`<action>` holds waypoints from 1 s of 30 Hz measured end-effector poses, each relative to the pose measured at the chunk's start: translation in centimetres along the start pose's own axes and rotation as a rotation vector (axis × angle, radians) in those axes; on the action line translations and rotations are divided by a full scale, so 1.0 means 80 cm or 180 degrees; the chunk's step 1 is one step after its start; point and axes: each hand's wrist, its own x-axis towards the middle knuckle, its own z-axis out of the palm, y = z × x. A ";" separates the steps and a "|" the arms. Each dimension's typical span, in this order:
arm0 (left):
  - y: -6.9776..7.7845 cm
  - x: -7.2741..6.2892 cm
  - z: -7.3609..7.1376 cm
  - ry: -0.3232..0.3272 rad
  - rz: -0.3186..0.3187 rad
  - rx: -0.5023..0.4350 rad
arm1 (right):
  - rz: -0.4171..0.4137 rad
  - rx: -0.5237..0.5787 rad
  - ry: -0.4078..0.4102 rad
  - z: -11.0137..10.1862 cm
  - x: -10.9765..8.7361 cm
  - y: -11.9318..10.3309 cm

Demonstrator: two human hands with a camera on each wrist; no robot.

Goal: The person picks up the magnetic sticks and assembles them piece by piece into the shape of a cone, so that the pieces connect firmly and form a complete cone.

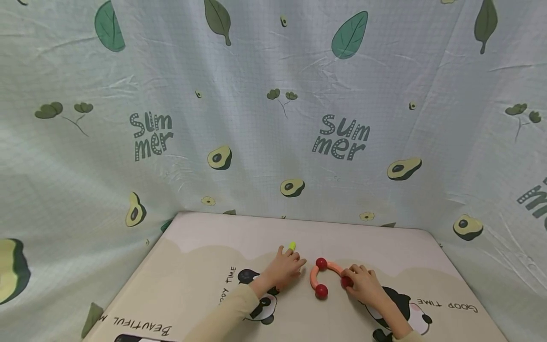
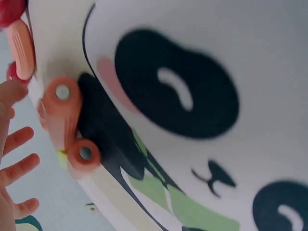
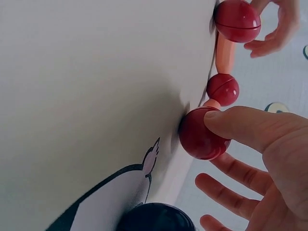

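My right hand [image 1: 365, 285] pinches a red ball [image 3: 204, 134], thumb on its near side. That ball sits at one end of a chain of magnetic toy pieces. A curved orange rod [image 1: 334, 267] runs from it to a middle red ball [image 1: 321, 263]. Another curved orange rod [image 1: 314, 277] leads to the end red ball [image 1: 321, 291]. Left of the chain, my left hand [image 1: 285, 267] hovers with fingers spread, holding nothing visible. Orange pieces [image 2: 62, 110] with silver magnet discs lie near it in the left wrist view. A yellow-green piece [image 1: 292, 246] lies just beyond its fingers.
A light table mat [image 1: 188, 266] printed with pandas and lettering covers the tabletop. Behind it hangs a pale curtain [image 1: 256, 118] with avocado and leaf prints. A glossy dark rounded thing [image 3: 156, 219] shows low in the right wrist view; its kind is unclear.
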 end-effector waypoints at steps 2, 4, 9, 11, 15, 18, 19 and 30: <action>-0.004 0.001 0.004 -0.0035 -0.0076 -0.0036 | 0.0000 -0.0004 0.0005 0.000 -0.001 0.000; -0.008 0.001 0.008 -0.0099 -0.0149 -0.0103 | 0.0008 0.0003 -0.0008 -0.001 -0.002 -0.002; -0.015 0.003 0.011 -0.0069 -0.0225 -0.0196 | 0.0031 0.0022 -0.0042 -0.003 -0.002 -0.003; -0.016 0.003 0.011 -0.0016 -0.0216 -0.0184 | 0.0025 0.0017 -0.0033 -0.003 -0.002 -0.003; -0.016 0.004 0.012 -0.0011 -0.0216 -0.0131 | 0.0023 0.0019 -0.0004 -0.002 -0.002 -0.003; -0.014 0.005 0.013 -0.0079 -0.0227 -0.0074 | 0.0031 0.0012 0.0015 0.000 -0.001 -0.001; -0.013 0.005 0.013 -0.0116 -0.0228 -0.0055 | 0.0032 0.0007 0.0024 0.001 -0.001 -0.001; -0.006 0.006 0.016 -0.0201 -0.0072 0.0122 | 0.0089 0.0027 0.0012 0.005 -0.001 0.002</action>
